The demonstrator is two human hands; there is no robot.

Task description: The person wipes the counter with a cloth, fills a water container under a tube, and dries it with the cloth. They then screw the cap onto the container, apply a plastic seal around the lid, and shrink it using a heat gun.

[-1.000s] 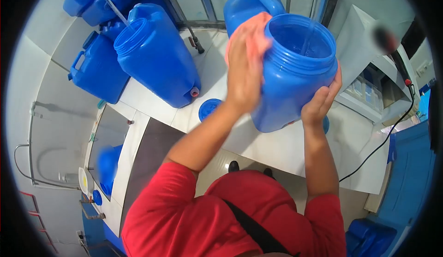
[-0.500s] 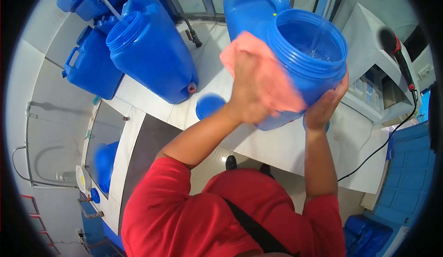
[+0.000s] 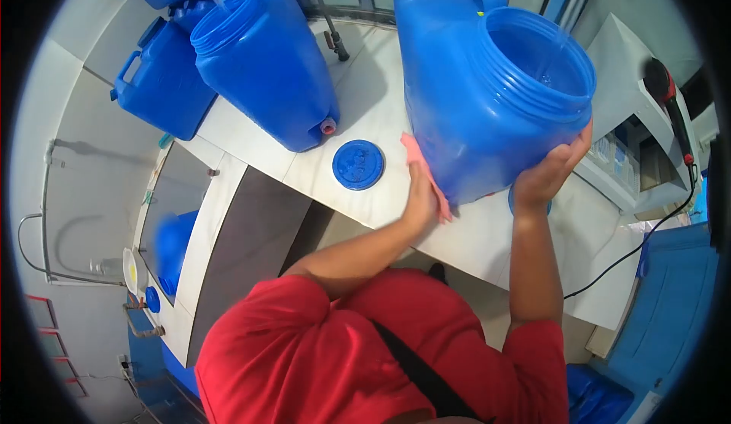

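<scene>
A large blue water jug point(image 3: 464, 96) stands on the white counter with its wide threaded mouth uncapped, and a clear stream of water runs into it. Low on the jug's left side, my left hand point(image 3: 421, 199) presses a pink cloth point(image 3: 426, 166) against the wall; part of the cloth is hidden behind the hand. My right hand point(image 3: 544, 179) grips the jug's right side below the neck, fingers curled round it. A round blue lid point(image 3: 359, 165) lies on the counter left of the cloth. Another blue lid point(image 3: 521, 201) is partly covered by my right wrist.
To the left, a second open blue jug point(image 3: 266, 73) has a pipe at its mouth. More blue jugs point(image 3: 164, 89) crowd the far left. A white box-shaped unit point(image 3: 620, 142) and a black-and-red handheld device point(image 3: 668, 112) with a cord are at right. The counter edge point(image 3: 464, 264) runs near my body.
My left hand has moved the pink cloth from the jug's neck and shoulder down to its lower left side. My right hand keeps its hold, and the view has shifted slightly.
</scene>
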